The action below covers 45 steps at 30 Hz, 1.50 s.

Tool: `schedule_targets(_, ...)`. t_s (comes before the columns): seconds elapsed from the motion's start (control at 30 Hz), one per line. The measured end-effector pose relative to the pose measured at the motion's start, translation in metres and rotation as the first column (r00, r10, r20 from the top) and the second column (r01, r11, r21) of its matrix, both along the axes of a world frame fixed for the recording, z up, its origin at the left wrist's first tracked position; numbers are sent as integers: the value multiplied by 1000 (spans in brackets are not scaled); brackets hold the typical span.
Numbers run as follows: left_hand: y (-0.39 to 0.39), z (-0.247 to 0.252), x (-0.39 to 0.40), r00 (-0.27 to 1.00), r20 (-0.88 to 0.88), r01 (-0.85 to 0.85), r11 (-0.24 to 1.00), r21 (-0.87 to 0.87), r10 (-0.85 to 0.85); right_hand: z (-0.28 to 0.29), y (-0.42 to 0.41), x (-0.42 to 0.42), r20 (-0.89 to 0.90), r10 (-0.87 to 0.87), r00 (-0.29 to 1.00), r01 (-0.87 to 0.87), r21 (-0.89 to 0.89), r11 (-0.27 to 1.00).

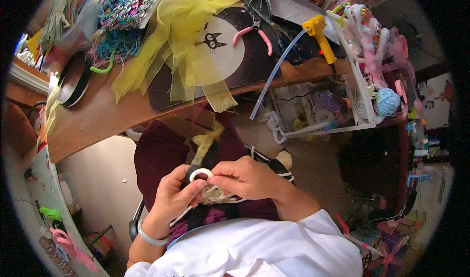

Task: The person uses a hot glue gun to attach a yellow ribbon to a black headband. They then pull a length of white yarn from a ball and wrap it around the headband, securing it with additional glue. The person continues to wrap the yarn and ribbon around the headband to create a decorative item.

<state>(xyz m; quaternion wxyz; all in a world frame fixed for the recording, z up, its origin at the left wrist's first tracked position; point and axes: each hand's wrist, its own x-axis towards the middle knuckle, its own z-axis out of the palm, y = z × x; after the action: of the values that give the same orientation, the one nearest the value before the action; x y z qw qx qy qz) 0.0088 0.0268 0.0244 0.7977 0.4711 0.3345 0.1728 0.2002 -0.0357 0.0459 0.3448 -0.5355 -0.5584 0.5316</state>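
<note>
My left hand (180, 189) and my right hand (244, 176) meet above my lap, both gripping a small white ring (201, 173). The ring's material cannot be told. Just beneath the fingers is a bundle of cream cord (214, 194), with loose strands trailing over my lap. A sheer yellow ribbon piece (203, 145) rises beyond the ring, over dark fabric; how it joins the ring is hidden. On the wooden table ahead, a heap of yellow organza ribbon (180, 49) hangs over the near edge.
On the table (99, 112) lie a black headband (75, 80), pink-handled pliers (253, 38) and a yellow glue gun (319, 36) with a long glue stick projecting past the edge. A clear-sided drawer (315, 108) stands at the right, near a ball of blue yarn (387, 101).
</note>
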Motion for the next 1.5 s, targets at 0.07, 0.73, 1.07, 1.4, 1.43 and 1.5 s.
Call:
schedule_targets(0.07, 1, -1, 0, 1000, -17, -9, 998, 70, 10, -6, -2, 4, 123, 28, 992, -44, 133, 990)
schedule_targets(0.73, -6, -23, -7, 972, 230, -94, 985, 147, 59, 1, 1, -18, 364, 145, 920, -223, 184, 957)
schedule_targets(1.07, -3, -11, -21, 992, -24, -123, 984, 128, 127, 40, 32, 49, 351, -501, 791, 179, 651, 738)
schedule_targets(1.4, -6, -7, -30, 995, 66, 48, 952, 303, -71, 16, 91, 274, 843, -521, -136, 498, 513, 699)
schedule_targets(1.43, -7, -4, -29, 995, 71, 47, 953, 298, -71, 16, 94, 282, 838, -527, -140, 514, 517, 685)
schedule_targets(1.5, -10, -6, -32, 994, 105, -23, 988, 154, 7, 20, 98, 282, 759, -632, -155, 547, 599, 585)
